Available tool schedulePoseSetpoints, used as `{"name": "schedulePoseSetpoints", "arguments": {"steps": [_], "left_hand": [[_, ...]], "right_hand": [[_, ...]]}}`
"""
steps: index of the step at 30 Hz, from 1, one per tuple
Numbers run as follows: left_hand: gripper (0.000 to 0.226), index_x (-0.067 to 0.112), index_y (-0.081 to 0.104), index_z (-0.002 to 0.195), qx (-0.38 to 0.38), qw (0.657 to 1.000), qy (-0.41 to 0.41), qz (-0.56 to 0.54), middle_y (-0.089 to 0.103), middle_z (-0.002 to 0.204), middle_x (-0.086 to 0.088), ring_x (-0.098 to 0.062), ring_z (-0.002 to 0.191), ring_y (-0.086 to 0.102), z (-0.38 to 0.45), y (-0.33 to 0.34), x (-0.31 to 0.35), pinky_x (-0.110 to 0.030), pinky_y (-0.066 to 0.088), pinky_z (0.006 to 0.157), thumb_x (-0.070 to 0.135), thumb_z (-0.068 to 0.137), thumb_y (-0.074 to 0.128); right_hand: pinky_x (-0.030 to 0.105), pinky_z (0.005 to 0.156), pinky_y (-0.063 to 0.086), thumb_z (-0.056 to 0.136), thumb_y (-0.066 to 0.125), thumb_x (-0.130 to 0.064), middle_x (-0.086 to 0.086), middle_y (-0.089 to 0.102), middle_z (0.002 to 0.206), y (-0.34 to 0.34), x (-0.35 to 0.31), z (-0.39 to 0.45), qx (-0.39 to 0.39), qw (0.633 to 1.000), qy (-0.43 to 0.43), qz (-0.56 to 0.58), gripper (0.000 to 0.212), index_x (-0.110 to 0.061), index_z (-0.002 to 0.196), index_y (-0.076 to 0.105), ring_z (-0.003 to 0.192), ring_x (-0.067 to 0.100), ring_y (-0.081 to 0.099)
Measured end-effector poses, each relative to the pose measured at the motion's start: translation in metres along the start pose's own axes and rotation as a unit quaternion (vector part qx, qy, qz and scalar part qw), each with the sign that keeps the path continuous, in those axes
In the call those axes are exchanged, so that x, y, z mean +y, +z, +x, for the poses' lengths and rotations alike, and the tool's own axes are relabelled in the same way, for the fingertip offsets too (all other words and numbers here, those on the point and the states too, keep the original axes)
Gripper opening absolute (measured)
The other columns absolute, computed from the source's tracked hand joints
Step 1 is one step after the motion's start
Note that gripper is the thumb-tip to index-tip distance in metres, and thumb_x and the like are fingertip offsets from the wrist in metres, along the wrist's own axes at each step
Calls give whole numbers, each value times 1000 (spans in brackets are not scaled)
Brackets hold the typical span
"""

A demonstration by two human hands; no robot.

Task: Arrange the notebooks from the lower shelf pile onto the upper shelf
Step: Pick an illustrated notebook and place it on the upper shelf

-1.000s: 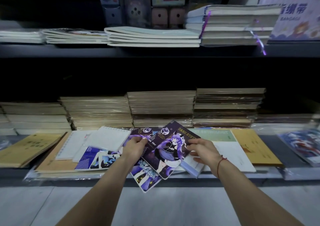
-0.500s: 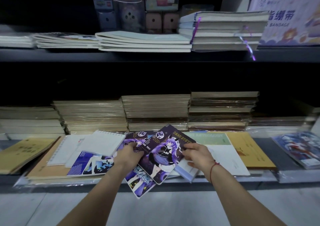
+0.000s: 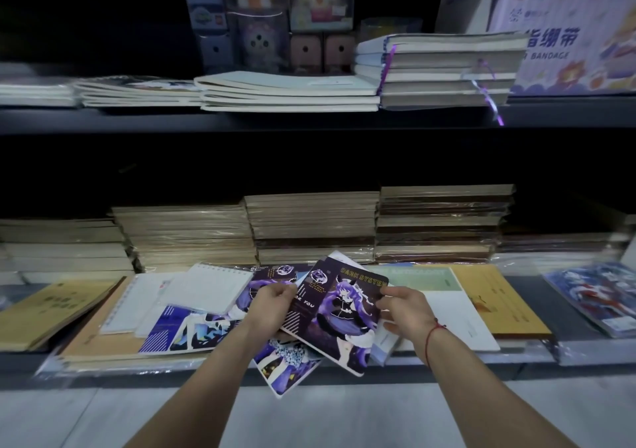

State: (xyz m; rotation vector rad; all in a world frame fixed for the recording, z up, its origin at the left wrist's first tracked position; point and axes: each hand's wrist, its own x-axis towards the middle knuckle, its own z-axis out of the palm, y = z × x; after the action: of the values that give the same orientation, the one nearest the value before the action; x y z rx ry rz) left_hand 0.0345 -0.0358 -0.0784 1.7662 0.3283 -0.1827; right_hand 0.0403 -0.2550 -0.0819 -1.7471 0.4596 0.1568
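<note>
Left end of the lower shelf [image 3: 568, 320]: loose spiral pads [image 3: 206, 291] and tan books lie flat, unmoved; the upper shelf [image 3: 103, 120] already carries several low stacks, so most of the pile is left. Left hand [image 3: 272, 305] pinches the near edge of a fanned purple set, and the purple notebook [image 3: 340, 317] on top is tilted, long axis running from near-right up to far-left, title end away. Right hand [image 3: 406, 310] pinches its right edge.

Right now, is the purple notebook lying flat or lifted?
Lifted and tilted: both hands, left hand and right hand, hold the purple notebook by its edges.
</note>
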Motion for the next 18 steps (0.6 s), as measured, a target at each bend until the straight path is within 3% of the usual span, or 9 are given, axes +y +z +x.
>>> {"name": "schedulePoseSetpoints", "arguments": {"steps": [4, 8, 11, 13, 16, 18], "left_hand": [[13, 17, 58, 106, -52, 999, -3, -1, 68, 74, -3, -10, 54, 63, -6, 2, 4, -22, 51, 52, 16, 100, 47], [20, 16, 56, 116, -74, 996, 17, -47, 73, 84, -16, -23, 66, 68, -12, -7, 8, -28, 53, 55, 11, 99, 46], [23, 14, 57, 117, -67, 994, 60, -63, 72, 92, -20, -29, 75, 68, -19, -15, 11, -31, 55, 62, 7, 100, 44], [23, 14, 58, 116, -61, 992, 87, -69, 73, 89, -13, -24, 73, 69, -25, -22, 17, -29, 57, 59, 7, 100, 43], [22, 16, 58, 116, -42, 989, 130, -53, 75, 86, -1, -12, 70, 71, -38, -33, 28, -20, 53, 55, 10, 101, 43], [22, 18, 58, 115, -32, 986, 155, -44, 74, 84, 4, -6, 68, 70, -47, -37, 35, -15, 49, 51, 11, 101, 42]], "right_hand": [[46, 98, 48, 86, 62, -8, 14, 66, 112, 1, -2, -2, 2, 1000, 0, 0, 36, -9, 122, 60, 103, 31, 62], [45, 93, 51, 89, 60, -7, 13, 64, 101, -2, -7, -8, 3, 999, -13, 35, 31, -8, 119, 53, 94, 30, 63], [36, 75, 56, 86, 62, 1, 15, 67, 100, -7, -13, -19, -29, 996, -13, 84, 39, -7, 123, 50, 89, 29, 66], [27, 60, 57, 88, 61, 1, 15, 69, 101, -9, -20, -32, -83, 991, -23, 101, 27, -7, 113, 56, 82, 25, 67], [28, 68, 59, 89, 65, -10, 15, 72, 101, -10, -30, -43, -116, 987, -67, 86, 22, -7, 110, 60, 81, 25, 69], [27, 63, 60, 89, 64, -10, 11, 75, 89, -10, -36, -46, -107, 986, -90, 94, 21, -4, 109, 60, 74, 24, 71]]}}
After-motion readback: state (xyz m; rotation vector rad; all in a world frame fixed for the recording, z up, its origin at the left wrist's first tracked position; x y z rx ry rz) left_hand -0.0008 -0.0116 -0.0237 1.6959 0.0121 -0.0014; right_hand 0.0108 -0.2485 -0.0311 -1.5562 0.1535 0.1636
